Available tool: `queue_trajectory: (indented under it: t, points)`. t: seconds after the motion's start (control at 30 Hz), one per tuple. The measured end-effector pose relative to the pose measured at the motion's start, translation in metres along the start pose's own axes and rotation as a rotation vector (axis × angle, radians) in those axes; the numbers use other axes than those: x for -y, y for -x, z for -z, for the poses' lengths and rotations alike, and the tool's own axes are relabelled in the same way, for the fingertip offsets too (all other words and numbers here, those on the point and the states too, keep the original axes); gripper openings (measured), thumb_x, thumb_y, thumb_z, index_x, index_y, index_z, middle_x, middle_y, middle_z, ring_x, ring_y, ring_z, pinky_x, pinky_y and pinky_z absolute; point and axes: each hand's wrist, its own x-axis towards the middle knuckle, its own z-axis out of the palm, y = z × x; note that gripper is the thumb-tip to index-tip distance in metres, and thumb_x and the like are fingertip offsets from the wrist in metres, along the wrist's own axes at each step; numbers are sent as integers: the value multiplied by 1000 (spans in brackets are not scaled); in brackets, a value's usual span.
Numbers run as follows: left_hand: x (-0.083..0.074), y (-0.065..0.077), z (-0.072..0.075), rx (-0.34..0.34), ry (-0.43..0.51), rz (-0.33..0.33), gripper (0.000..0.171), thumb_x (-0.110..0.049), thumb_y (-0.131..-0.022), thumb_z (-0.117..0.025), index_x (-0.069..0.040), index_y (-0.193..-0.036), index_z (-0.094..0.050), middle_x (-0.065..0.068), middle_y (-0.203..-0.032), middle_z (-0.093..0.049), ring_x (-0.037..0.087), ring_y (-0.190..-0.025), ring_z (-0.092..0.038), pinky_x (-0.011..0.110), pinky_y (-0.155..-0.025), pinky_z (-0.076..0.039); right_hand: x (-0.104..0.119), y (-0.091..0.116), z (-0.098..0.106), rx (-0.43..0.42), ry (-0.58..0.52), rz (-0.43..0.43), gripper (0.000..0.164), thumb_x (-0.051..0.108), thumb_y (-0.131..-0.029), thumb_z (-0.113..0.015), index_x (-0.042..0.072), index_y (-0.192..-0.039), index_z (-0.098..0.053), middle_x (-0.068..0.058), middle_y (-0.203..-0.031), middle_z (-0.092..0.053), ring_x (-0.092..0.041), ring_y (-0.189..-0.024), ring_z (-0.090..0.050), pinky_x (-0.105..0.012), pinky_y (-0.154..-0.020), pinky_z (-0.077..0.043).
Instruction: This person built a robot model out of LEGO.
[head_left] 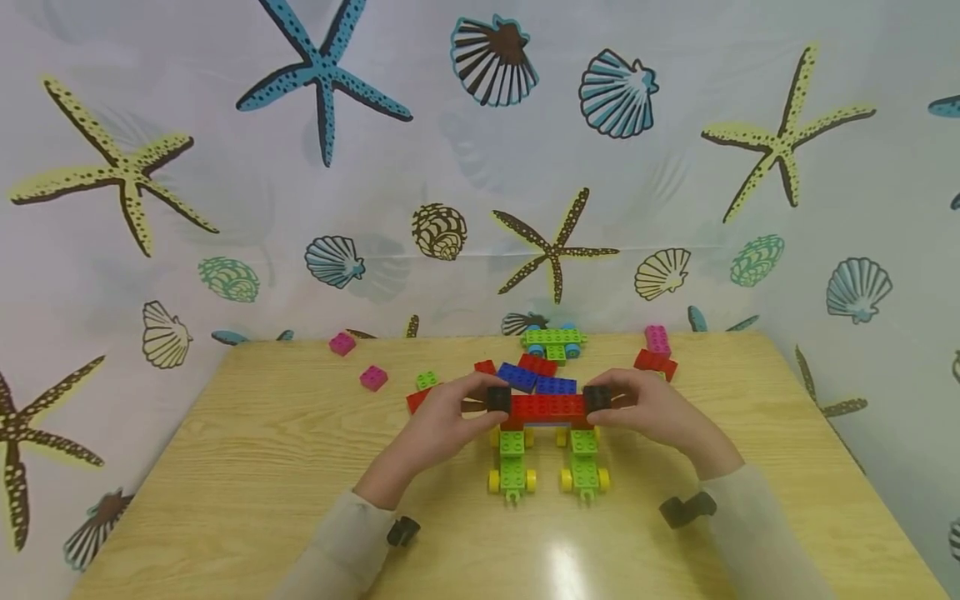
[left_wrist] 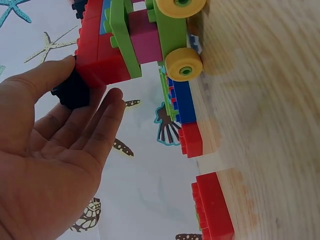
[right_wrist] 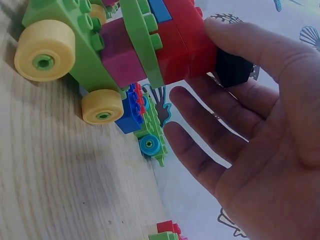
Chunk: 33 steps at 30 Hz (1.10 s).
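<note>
1. Both hands are on the brick build mid-table. The left hand (head_left: 442, 425) pinches a black brick (head_left: 498, 398) at the left end of the red beam (head_left: 547, 407): thumb on top, fingers curled below.
2. The right hand (head_left: 660, 417) does the same w/ the other black brick (head_left: 597, 397) at the right end. In the right wrist view the thumb presses on the black piece and the other fingers are loosely spread under it, not wrapped tight.
3. The beam sits across two green wheeled carts (head_left: 512, 467) and (head_left: 584, 465), yellow wheels down on the wooden table (head_left: 262, 467).
4. Risk, imo: uneven squeeze from the two sides could pop a black end brick off or split the beam from the carts, since only stud joints hold them.
5. Also the wheels roll freely, prob., so a push down at an angle could send a cart sliding out from under.
6. Around: blue bricks (head_left: 536, 379) and red ones lie just behind the build, close enough to get knocked if it moves back.
7. Another green wheeled piece (head_left: 555, 340) sits at the far edge; a red-and-pink stack (head_left: 656, 354) far right; two pink bricks (head_left: 372, 377) and (head_left: 342, 342) far left, well apart.
8. Nothing lies between the hands and the build.
</note>
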Motion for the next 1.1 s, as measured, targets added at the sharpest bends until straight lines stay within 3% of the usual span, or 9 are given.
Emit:
queue_trajectory:
  t: [0.63,0.9,1.1]
  points:
    - [3,0,14,66,-85,26,42,-24,-101,-86,-19,-141,-74,4,-134,-78,27,-127,-74,50,-113,-63,12,9,7,-9,9,53,37,28,-102,-84,14,-136,-77,-10,-135,-80,-32,-128,-73,-55,-113,-62]
    - [4,0,14,68,-97,39,40,-22,-102,-85,-17,-140,-75,4,-134,-79,28,-127,-75,49,-112,-64,12,8,5,-9,2,58,34,26,-102,-84,14,-134,-78,-7,-129,-81,-28,-124,-73,-42,-109,-60]
    - [6,1,15,82,-109,50,39,-24,-102,-85,-17,-139,-74,4,-134,-78,26,-128,-74,48,-112,-64,11,8,3,-9,-1,64,35,25,-102,-84,13,-134,-78,-8,-129,-81,-27,-122,-73,-39,-107,-60]
